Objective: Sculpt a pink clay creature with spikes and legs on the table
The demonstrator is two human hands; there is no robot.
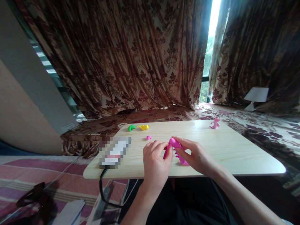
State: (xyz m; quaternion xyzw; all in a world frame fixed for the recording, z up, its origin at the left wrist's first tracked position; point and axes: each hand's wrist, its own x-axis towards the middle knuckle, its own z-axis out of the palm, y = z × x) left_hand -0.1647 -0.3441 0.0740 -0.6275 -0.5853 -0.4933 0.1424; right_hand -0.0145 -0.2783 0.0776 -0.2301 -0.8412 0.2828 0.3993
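Both my hands meet over the middle of a light wooden table (234, 150). My left hand (155, 161) pinches the left side of a bright pink plastic toy piece (175, 144), fingers curled. My right hand (197, 154) grips the same pink piece from the right, thumb and fingers closed on it; part of it sticks out below the fingers. A small pink bit (149, 137) lies just beyond my left hand. Farther back sit a green piece (131, 127), a yellow piece (143, 127) and another pink piece (215, 123).
A blurred flat device (114, 152) lies at the table's left with a black cable (102, 190) hanging off the edge. Patterned curtains (131, 56) hang behind, a white lamp (256, 96) stands at the right, and a striped blanket (28, 175) covers the lower left.
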